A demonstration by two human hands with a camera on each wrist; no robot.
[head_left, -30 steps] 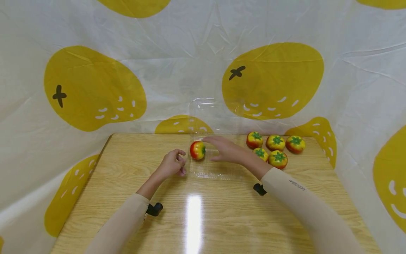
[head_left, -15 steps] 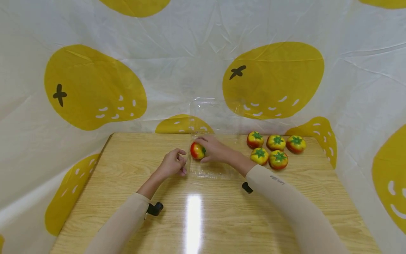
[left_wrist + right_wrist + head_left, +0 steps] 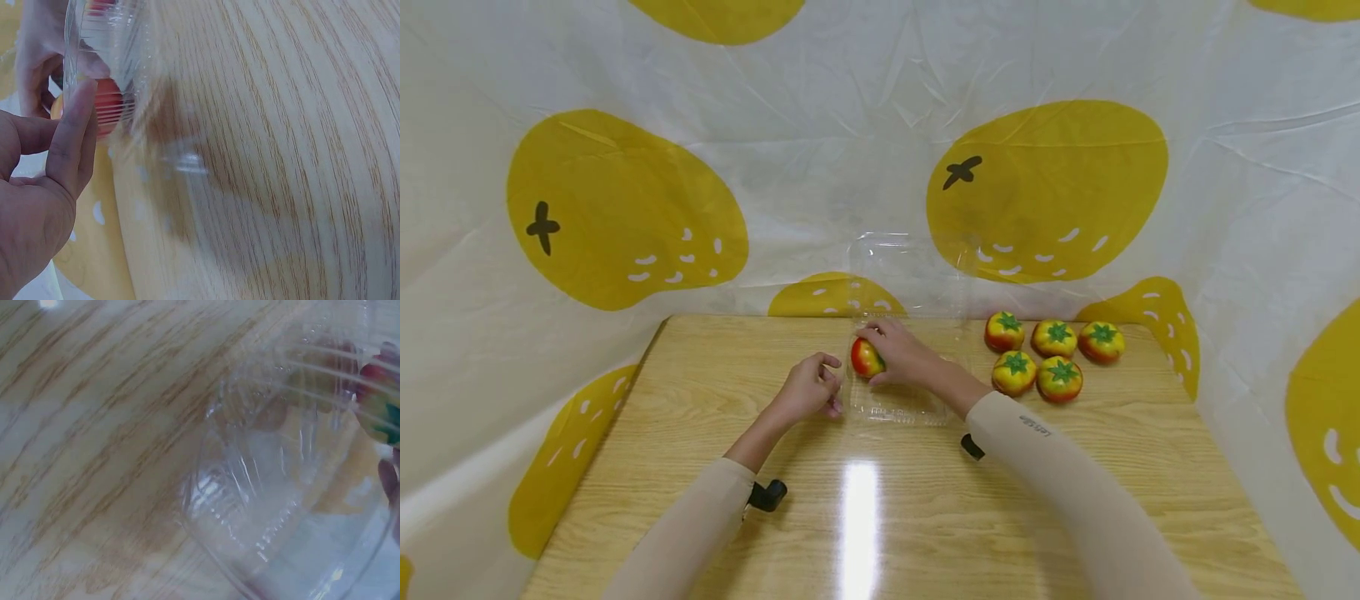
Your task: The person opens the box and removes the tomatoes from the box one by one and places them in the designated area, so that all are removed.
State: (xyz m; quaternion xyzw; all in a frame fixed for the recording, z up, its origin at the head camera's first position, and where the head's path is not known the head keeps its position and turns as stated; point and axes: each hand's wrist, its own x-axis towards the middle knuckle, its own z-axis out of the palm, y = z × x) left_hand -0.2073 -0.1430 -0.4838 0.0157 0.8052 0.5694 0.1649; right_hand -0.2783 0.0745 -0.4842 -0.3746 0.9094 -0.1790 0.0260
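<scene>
My right hand point(image 3: 904, 352) grips a red-and-yellow toy fruit point(image 3: 862, 358) with a green leafy top, fingers over its far side and thumb at its near side. The fruit is inside the clear plastic clamshell box point(image 3: 898, 414), by its left wall; its lid stands raised at the back. In the right wrist view the fruit point(image 3: 377, 412) shows at the right edge behind the ribbed plastic. My left hand point(image 3: 807, 387) stays beside the box's left side, fingers loosely bent and holding nothing. In the left wrist view its fingertips point(image 3: 81, 103) overlap the box's rim.
Several matching toy fruits point(image 3: 1015, 372) sit in two rows right of the box. The wooden table point(image 3: 715, 358) ends at a white curtain point(image 3: 820, 192) with yellow fruit prints, behind and at both sides.
My right hand has moved left onto the toy fruit in the box and closed its fingers round it. My left hand has stayed in place.
</scene>
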